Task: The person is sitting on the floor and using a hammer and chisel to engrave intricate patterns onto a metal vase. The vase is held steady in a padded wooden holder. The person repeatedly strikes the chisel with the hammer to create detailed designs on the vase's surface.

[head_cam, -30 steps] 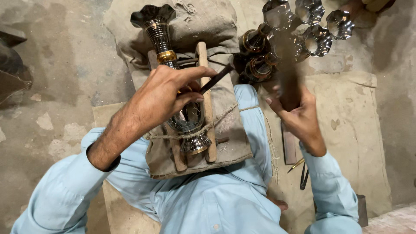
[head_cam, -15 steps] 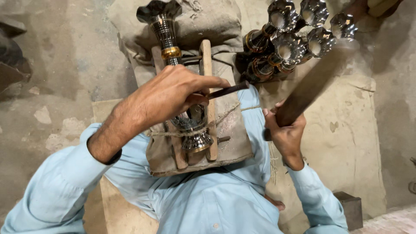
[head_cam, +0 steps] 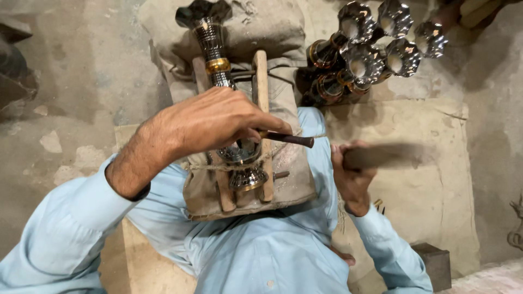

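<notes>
While my left hand (head_cam: pixel 210 122) curls down over the work, its fingers (head_cam: pixel 256 117) are closed tight around a thin dark chisel (head_cam: pixel 291 139), whose blunt end sticks out to the right past my fingertips. Under that hand lies a tall metal vase (head_cam: pixel 218 71), dark with a gold band on its neck, stretched lengthwise away from me: its flared mouth points to the far end and its round foot (head_cam: pixel 248 177) sits nearest my body. It rests between two wooden slats (head_cam: pixel 261 81) on a sackcloth pad (head_cam: pixel 283 179), and a loop of twine (head_cam: pixel 204 166) crosses the slats near the foot. My right hand (head_cam: pixel 351 177) is off to the right of the pad, fingers wrapped shut around the handle of a wooden mallet (head_cam: pixel 387 155), which is blurred and lies level, its tip just short of the chisel's end, not touching. Beyond, at the far right, a cluster of similar vases (head_cam: pixel 376 49) stands on the stone floor (head_cam: pixel 436 179).
</notes>
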